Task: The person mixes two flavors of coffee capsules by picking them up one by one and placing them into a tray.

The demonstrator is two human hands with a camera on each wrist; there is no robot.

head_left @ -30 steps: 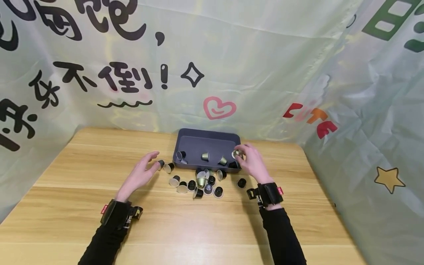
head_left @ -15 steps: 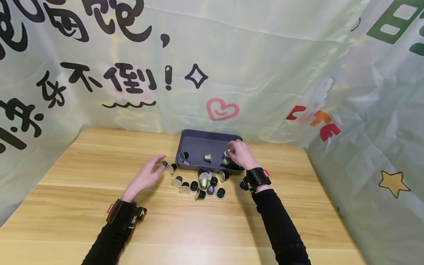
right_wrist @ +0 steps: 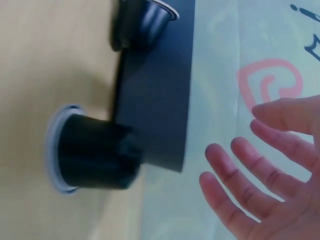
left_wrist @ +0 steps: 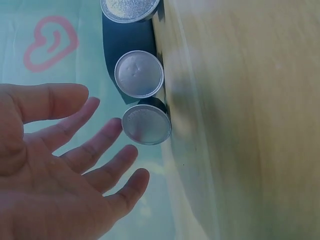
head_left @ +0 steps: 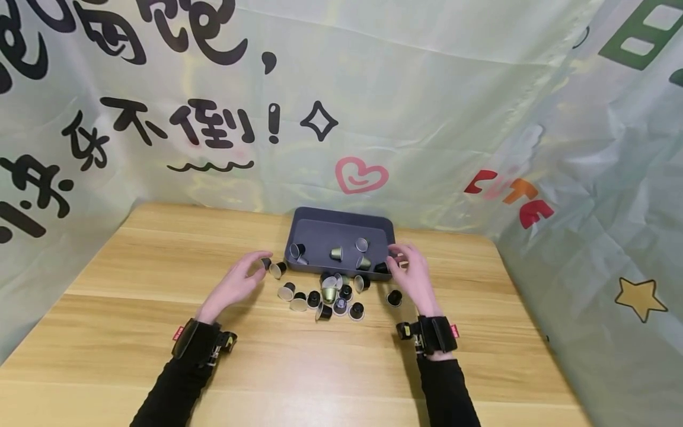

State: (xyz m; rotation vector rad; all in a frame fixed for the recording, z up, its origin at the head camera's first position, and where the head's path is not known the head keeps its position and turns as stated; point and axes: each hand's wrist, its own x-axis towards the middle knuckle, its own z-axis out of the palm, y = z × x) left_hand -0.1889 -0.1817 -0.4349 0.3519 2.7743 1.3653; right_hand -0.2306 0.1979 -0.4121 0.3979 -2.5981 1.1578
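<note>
Your left hand [head_left: 237,283], fingers relaxed, left of tray [head_left: 341,226]; contact with the nearest capsule [left_wrist: 146,125] unclear. Your right hand [head_left: 415,280], fingers loose, empty, by tray's right end. Capsule cluster [head_left: 329,294] in front of tray: a careless brush could scatter it.

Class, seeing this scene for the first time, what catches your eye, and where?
Bold dark lettering across the pale backdrop, upper left in the head view, leaps out first. Below, a dark tray on the table holds several small capsules. More capsules cluster in front of it, between the left hand and right hand.
</note>
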